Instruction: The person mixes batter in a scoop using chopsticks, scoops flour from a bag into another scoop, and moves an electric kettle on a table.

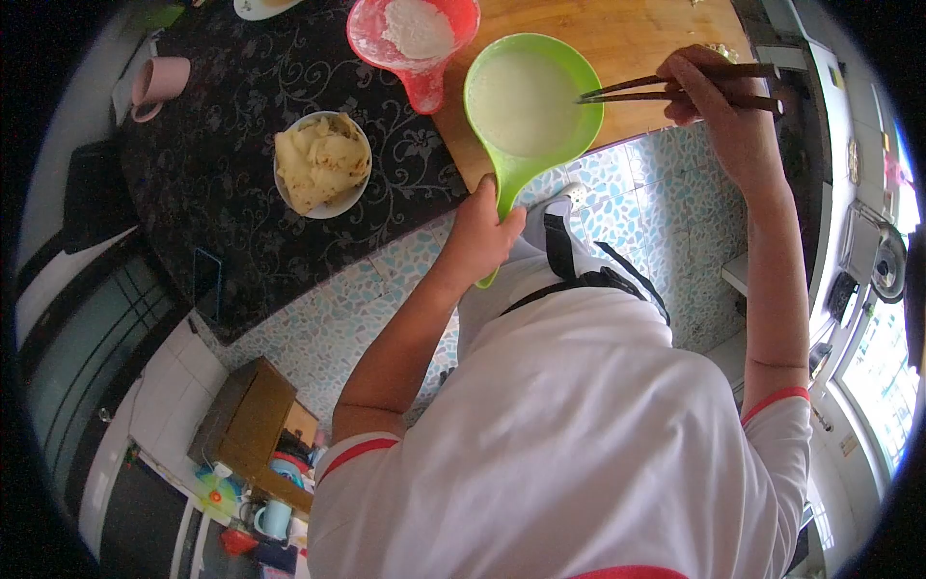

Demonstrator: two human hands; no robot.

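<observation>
My left hand clamps the handle of the green plastic bowl, seemingly steadying its pale liquid over the wooden board's near edge. My right hand pinches two dark chopsticks, tips in the bowl. A red powder-filled scoop crowds its left; folded flatbreads sit clear.

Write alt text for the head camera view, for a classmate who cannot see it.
A person's left hand holds a handled green bowl of creamy white liquid while the right hand holds chopsticks reaching into it. Nearby on the table are a red bowl of white powder and a white bowl of folded flatbread.
</observation>
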